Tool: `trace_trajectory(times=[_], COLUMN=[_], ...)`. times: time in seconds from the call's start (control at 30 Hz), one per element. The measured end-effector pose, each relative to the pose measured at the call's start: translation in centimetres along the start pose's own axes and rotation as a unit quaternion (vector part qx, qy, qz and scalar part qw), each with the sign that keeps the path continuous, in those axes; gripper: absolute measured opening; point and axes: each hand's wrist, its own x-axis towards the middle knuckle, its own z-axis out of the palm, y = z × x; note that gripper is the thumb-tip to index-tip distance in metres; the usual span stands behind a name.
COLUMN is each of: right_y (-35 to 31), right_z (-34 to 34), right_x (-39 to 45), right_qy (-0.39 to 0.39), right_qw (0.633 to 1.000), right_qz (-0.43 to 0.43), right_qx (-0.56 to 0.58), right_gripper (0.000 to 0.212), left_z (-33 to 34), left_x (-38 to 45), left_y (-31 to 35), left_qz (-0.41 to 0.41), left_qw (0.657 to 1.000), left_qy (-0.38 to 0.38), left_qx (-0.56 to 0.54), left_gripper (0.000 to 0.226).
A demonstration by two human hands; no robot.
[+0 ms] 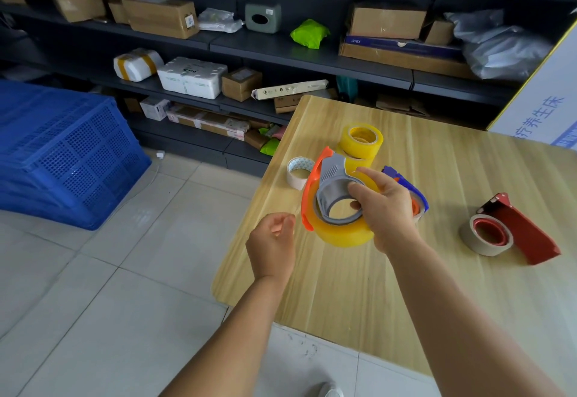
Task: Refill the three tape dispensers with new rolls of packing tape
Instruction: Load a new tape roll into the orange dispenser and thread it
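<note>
Your surface (390, 287) is pale wood grain, smooth and matt. The orange dispenser (324, 184) is plastic; its yellow roll (343, 234) looks glossy and translucent. The red dispenser (524, 234) looks like matt plastic, and the floor tiles (109, 287) shine.

Right hand (385, 209) grips orange dispenser (315, 187); left hand (273, 240) loosely curled.

Dispensers: three. One orange dispenser (324, 184), centre; one blue dispenser (406, 184), behind it; one red dispenser (524, 234), right.

Yellow rolls: at least three, near (343, 234), middle (359, 164), far (362, 140).

White rolls: two, left (298, 171) and right (482, 242).

Blue crates (62, 146): one stack, far left.
</note>
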Motion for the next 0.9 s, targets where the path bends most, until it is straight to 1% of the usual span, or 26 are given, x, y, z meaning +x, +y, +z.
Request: trace_trajectory(times=[0.13,0.2,0.37,0.53,0.63,0.77,0.83,0.9], right_y=[0.4,0.7,1.1,1.9,2.4,3.3,3.8,4.3], right_z=[0.8,1.2,2.4,3.5,4.2,5.1,5.7,6.3], right_x=[-0.1,-0.1,-0.1,-0.3,-0.5,-1.3,-1.7,-2.2], right_qy=[-0.001,-0.003,-0.012,-0.018,-0.028,-0.036,-0.04,-0.045], right_qw=[1.0,0.999,0.998,0.995,0.992,0.987,0.984,0.982], right_qz=[0.017,0.021,0.032,0.049,0.055,0.059,0.063,0.074], right_qx=[-0.019,-0.028,-0.05,-0.087,-0.112,-0.146,-0.159,-0.168], right_gripper=[0.04,0.041,0.042,0.039,0.036,0.034,0.037,0.044], left_z=[-0.2,-0.4,-0.9,-1.6,-2.1,-2.5,-2.8,-3.3], left_x=[-0.7,-0.9,-1.6,-2.3,-3.1,-4.3,-4.7,-4.9], left_y=[-0.7,-0.8,-1.5,-2.9,-3.8,-4.6,-5.0,-5.7], left_qz=[-0.047,-0.069,-0.092,-0.134,-0.159,-0.218,-0.251,-0.278], left_qw=[0.999,0.997,0.994,0.987,0.982,0.966,0.955,0.947], left_qy=[0.004,-0.005,-0.026,-0.037,-0.033,-0.008,-0.001,-0.017], left_qx=[-0.022,-0.037,-0.053,-0.085,-0.101,-0.141,-0.161,-0.159], left_gripper=[0.01,0.013,0.017,0.01,0.013,0.015,0.015,0.016])
